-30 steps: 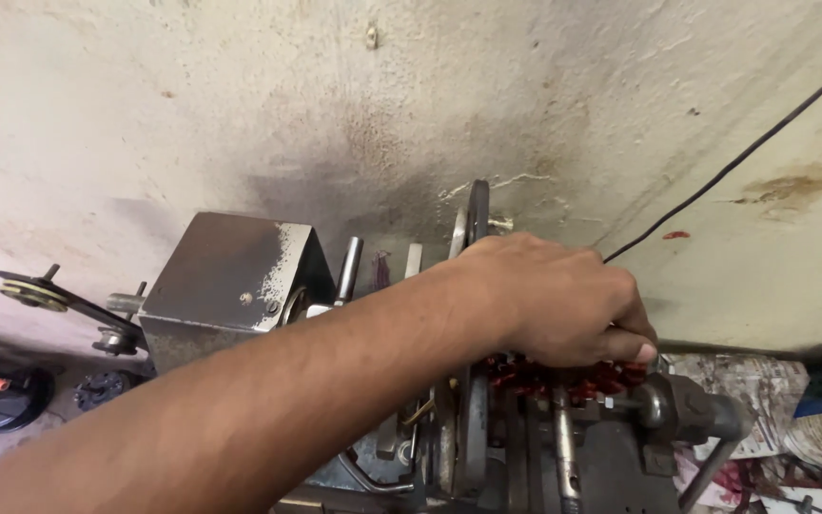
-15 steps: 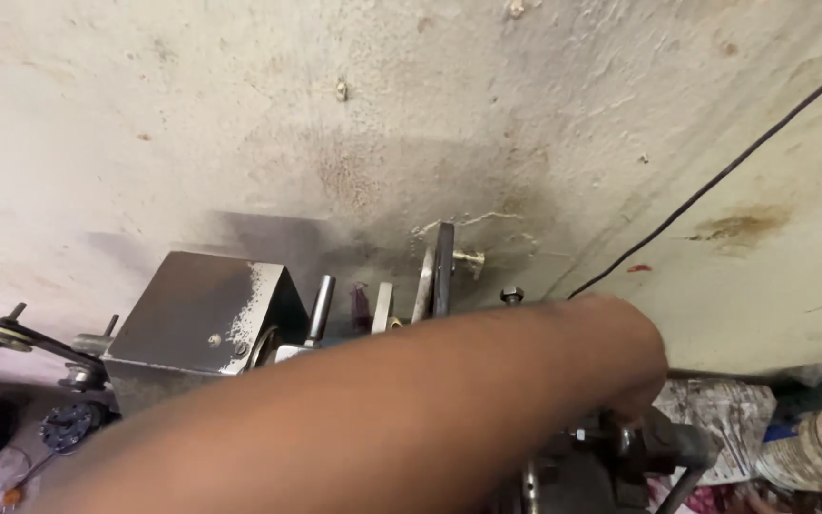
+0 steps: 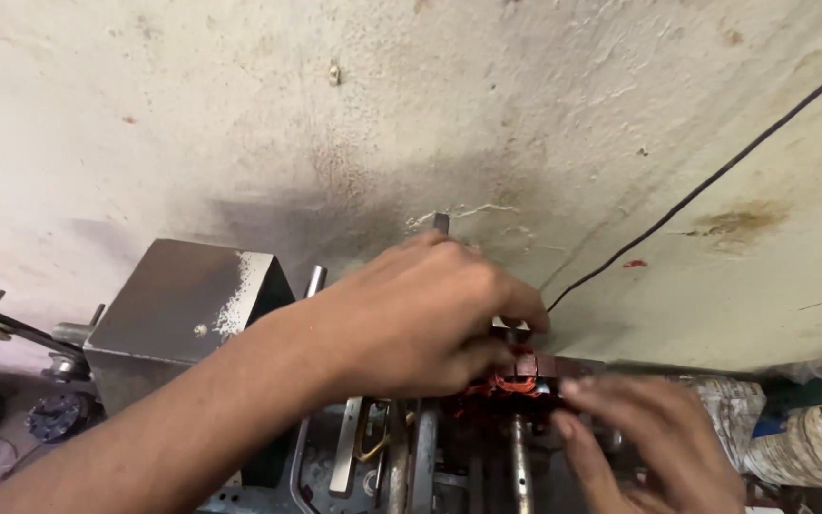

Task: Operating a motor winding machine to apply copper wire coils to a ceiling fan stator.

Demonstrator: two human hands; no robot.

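Metal box [image 3: 183, 305] – dull, scuffed; wall [image 3: 240, 114] rough, stained plaster; steel rods [image 3: 520, 466] w/ sheen.

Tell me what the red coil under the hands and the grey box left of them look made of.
Red coil: seemingly enamelled copper wire, glossy orange-red strands; the left hand hides most of it, the right hand touches its side. Grey box: likely sheet metal, dull flat faces, sharp folded edges, white powdery smear.
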